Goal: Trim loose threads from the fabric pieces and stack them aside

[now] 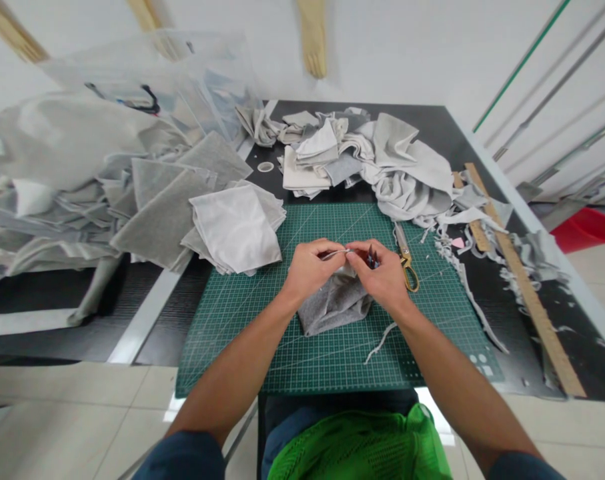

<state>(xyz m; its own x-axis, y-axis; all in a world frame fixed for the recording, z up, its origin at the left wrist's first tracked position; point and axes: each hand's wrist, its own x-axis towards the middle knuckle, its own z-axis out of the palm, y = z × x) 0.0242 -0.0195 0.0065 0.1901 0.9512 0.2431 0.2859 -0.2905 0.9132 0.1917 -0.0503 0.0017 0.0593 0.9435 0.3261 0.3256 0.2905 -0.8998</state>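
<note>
A piece of grey fabric (336, 308) rests folded and rumpled on the green cutting mat (292, 367). At its top edge, the fingertips of my left hand (312, 267) pinch a light strip of the cloth. Close beside them, my right hand (382, 277) grips the same edge between thumb and forefinger. A small dark tool (372, 257), perhaps thread snips, shows within the right hand's fingers; its full shape is hidden. Just right of that hand lie gold-handled scissors (407, 263). A thin fabric strip (381, 343) trails on the mat under my right wrist.
Light square fabric pieces (237, 230) overlap the mat's left corner, beside a large cloth pile (72, 167). More folded cloth (332, 150) lies behind the mat. A wooden ruler (527, 287) and fabric scraps (457, 247) are on the right. A clear bin (217, 87) stands back left.
</note>
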